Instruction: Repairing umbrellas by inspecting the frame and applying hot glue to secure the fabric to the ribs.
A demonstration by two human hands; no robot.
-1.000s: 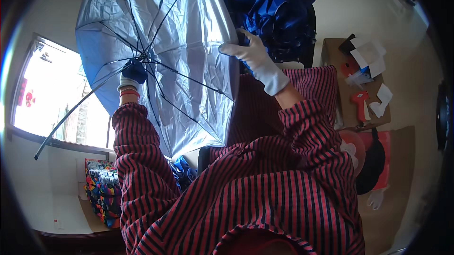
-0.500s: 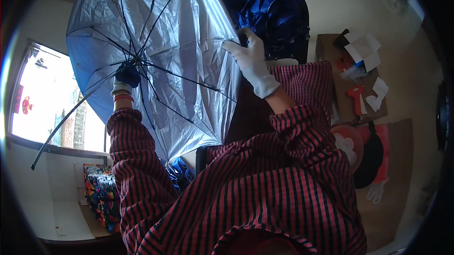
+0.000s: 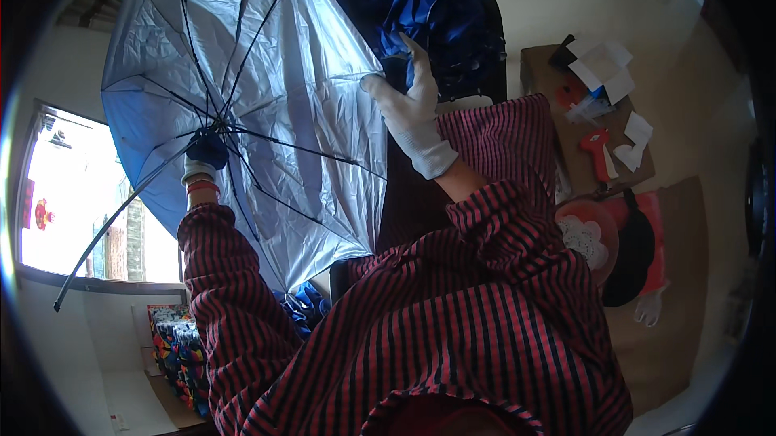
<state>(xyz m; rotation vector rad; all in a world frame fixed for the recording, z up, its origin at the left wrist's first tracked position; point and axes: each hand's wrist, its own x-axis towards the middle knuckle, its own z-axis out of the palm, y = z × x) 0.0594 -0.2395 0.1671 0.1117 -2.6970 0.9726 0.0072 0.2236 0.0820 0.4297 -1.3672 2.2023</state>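
Observation:
An opened umbrella (image 3: 311,113) with a silver lining and thin black ribs fills the upper left, its inside facing me. Its metal shaft (image 3: 121,214) slants down to the left. My left hand (image 3: 205,151) is closed around the shaft near the hub, in a glove with a white cuff and a dark blue part over the fingers. At the canopy's right edge is my right hand (image 3: 408,105) in a white glove, thumb and fingers spread. Its thumb overlaps the silver cloth; whether it touches cannot be made out.
Shiny blue fabric (image 3: 453,8) is heaped beyond my right hand, and more blue fabric (image 3: 303,307) lies below the canopy. To the right, a cardboard box (image 3: 537,72) bears a red glue gun (image 3: 596,149) and paper scraps. A bright window (image 3: 77,193) is at left.
My right hand has let go of the canopy edge and its fingers have spread. The umbrella has shifted slightly left in the view; my left hand keeps its hold.

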